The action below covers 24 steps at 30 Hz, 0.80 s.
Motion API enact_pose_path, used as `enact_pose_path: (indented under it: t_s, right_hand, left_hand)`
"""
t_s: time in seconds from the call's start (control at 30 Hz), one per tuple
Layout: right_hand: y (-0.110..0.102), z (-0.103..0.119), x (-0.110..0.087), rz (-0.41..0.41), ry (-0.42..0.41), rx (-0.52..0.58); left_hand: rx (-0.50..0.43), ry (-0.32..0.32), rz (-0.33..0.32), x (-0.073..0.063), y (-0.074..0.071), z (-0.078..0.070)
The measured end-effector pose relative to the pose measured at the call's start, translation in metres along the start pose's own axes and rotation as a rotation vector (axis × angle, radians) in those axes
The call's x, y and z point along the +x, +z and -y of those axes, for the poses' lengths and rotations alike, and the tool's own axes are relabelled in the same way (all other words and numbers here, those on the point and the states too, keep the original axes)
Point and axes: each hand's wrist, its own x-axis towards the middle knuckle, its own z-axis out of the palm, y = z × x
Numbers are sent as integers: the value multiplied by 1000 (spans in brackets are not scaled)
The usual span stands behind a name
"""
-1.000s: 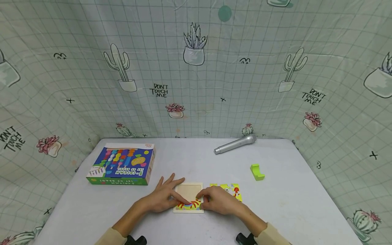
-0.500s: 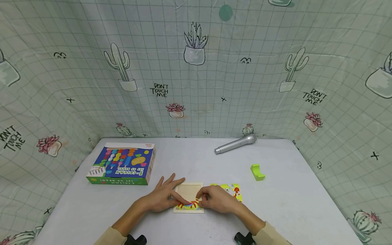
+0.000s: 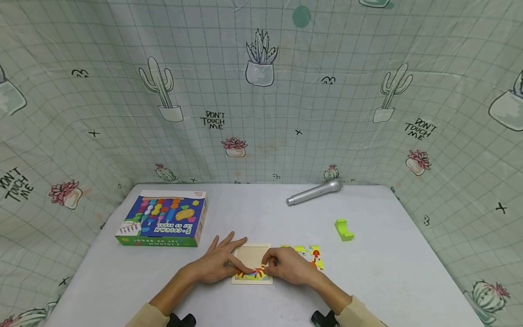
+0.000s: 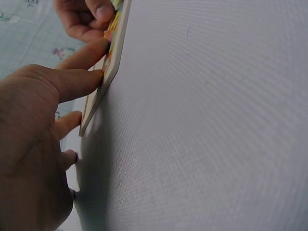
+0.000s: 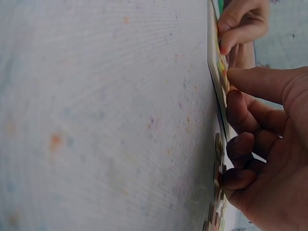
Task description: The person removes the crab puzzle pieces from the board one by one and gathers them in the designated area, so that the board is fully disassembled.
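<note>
A shallow wooden puzzle tray (image 3: 252,282) lies on the table, its near part filled with colourful pieces and its far part showing bare wood. My left hand (image 3: 220,265) spreads over the tray's left side, and its thumb and index finger press on the fitted pieces. At the tray's right side, my right hand (image 3: 290,265) pinches a small puzzle piece (image 5: 233,88) between thumb and index finger, its other fingers curled. Most of that piece is hidden by the fingers. Several loose yellow and red puzzle pieces (image 3: 314,252) lie right of the tray, partly behind the right hand.
A blue bead-set box (image 3: 163,220) lies at the left of the white table (image 3: 388,281). A silver microphone (image 3: 314,192) is near the back edge, and a light green block (image 3: 344,230) sits at the right. A patterned cloth (image 3: 261,109) hangs behind.
The right hand and wrist have shifted slightly to the left and away from me over the tray, still pinching the puzzle piece. My left hand has stayed in place.
</note>
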Motion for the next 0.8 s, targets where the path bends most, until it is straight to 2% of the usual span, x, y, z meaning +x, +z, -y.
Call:
enact_pose_path:
  t_s: [0.33, 0.53, 0.8]
  right_hand:
    - [3, -1, 0, -26, -7, -5]
    - [2, 2, 1, -27, -4, 36]
    - [0, 3, 0, -23, -7, 55]
  left_hand:
    - [19, -21, 3, -1, 1, 0]
    - [20, -21, 5, -1, 1, 1]
    - [59, 16, -48, 0, 6, 3]
